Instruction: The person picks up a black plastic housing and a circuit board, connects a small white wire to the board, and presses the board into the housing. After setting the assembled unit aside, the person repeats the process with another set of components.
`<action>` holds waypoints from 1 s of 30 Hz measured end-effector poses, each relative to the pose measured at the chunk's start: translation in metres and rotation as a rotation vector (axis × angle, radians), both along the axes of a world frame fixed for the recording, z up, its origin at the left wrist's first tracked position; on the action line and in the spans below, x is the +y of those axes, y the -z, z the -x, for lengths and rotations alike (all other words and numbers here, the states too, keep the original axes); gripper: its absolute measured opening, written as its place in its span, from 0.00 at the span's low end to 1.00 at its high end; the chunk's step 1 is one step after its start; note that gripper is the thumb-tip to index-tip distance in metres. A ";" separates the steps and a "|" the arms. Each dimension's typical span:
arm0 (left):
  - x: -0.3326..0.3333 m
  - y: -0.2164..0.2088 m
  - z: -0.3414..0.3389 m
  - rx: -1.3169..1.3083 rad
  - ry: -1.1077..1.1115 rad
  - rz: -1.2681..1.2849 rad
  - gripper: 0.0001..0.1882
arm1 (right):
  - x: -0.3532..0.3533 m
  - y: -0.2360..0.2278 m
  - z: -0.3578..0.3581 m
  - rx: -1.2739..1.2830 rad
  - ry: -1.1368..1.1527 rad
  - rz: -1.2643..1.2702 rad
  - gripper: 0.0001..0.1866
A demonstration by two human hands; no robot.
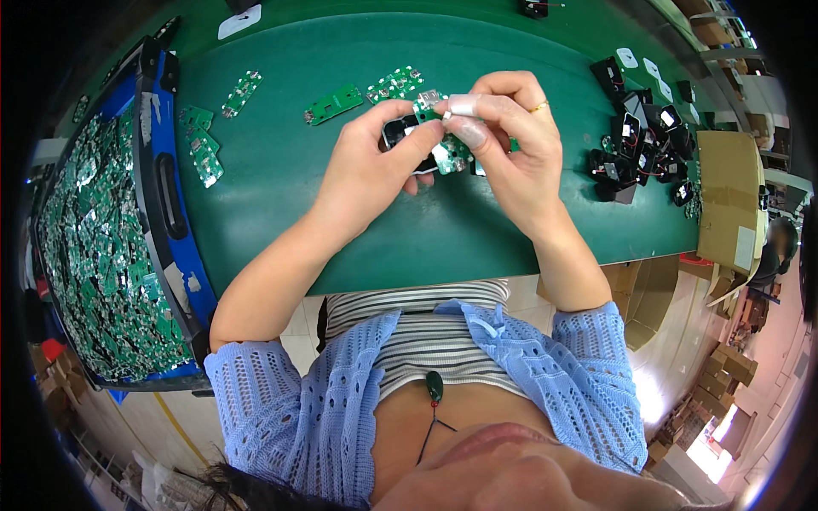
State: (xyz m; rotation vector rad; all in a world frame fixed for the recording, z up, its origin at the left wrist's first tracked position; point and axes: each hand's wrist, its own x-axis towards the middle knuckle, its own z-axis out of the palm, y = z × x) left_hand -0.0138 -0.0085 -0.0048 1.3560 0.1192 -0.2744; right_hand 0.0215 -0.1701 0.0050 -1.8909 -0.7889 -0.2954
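My left hand (368, 163) is closed round a black plastic casing (395, 132), its thumb pressing near a green circuit board (453, 158). The board lies against the casing, between my two hands. My right hand (515, 136) has silvery-white wrapping on its thumb and index finger. Those two fingertips pinch together at a small white piece (446, 117) over the board. Fingers cover much of the casing and board, so how they join is hidden. On the green table (281, 196) just beyond my left hand lie two loose circuit boards (335, 104).
At the left stands a blue crate (183, 247) heaped with circuit boards. More boards (204, 160) lie beside it. Several black casings (635, 145) are piled on the right, near a cardboard box (731, 200). Another person (777, 247) is at the far right.
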 end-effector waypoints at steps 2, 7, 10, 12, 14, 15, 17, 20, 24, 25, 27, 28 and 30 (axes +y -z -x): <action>0.001 -0.004 -0.001 -0.008 -0.015 -0.010 0.15 | 0.002 0.000 0.000 0.051 -0.022 -0.024 0.09; -0.001 -0.006 0.000 -0.098 -0.103 -0.010 0.16 | 0.006 -0.007 -0.002 0.111 -0.035 -0.025 0.08; 0.002 -0.010 0.000 -0.319 -0.191 -0.089 0.16 | 0.006 -0.007 -0.007 -0.072 0.078 0.151 0.06; 0.006 -0.001 -0.003 -0.477 -0.188 -0.274 0.13 | 0.007 -0.006 -0.010 -0.242 0.104 0.220 0.07; 0.005 0.001 -0.003 -0.631 -0.182 -0.463 0.11 | 0.007 -0.008 -0.011 -0.284 0.079 0.244 0.08; 0.002 -0.004 -0.001 -0.620 -0.214 -0.465 0.09 | 0.006 -0.008 -0.011 -0.333 0.059 0.273 0.08; 0.000 -0.005 0.000 -0.607 -0.248 -0.467 0.08 | 0.004 -0.009 -0.012 -0.291 0.038 0.281 0.08; -0.002 -0.002 -0.002 -0.740 -0.257 -0.558 0.08 | 0.000 -0.011 -0.014 -0.221 0.012 0.283 0.09; 0.000 0.000 -0.003 -0.687 -0.254 -0.533 0.06 | 0.000 -0.012 -0.011 -0.127 -0.006 0.263 0.08; 0.001 0.000 -0.003 -0.646 -0.264 -0.498 0.05 | 0.001 -0.012 -0.009 -0.125 -0.009 0.266 0.08; 0.003 0.000 -0.004 -0.549 -0.232 -0.360 0.04 | 0.002 -0.012 -0.007 -0.042 -0.014 0.177 0.09; 0.005 -0.001 -0.004 -0.455 -0.198 -0.223 0.04 | 0.003 -0.011 -0.006 -0.040 -0.020 0.179 0.09; 0.006 -0.004 -0.003 -0.349 -0.143 -0.174 0.05 | 0.004 -0.010 -0.004 -0.005 -0.058 0.088 0.09</action>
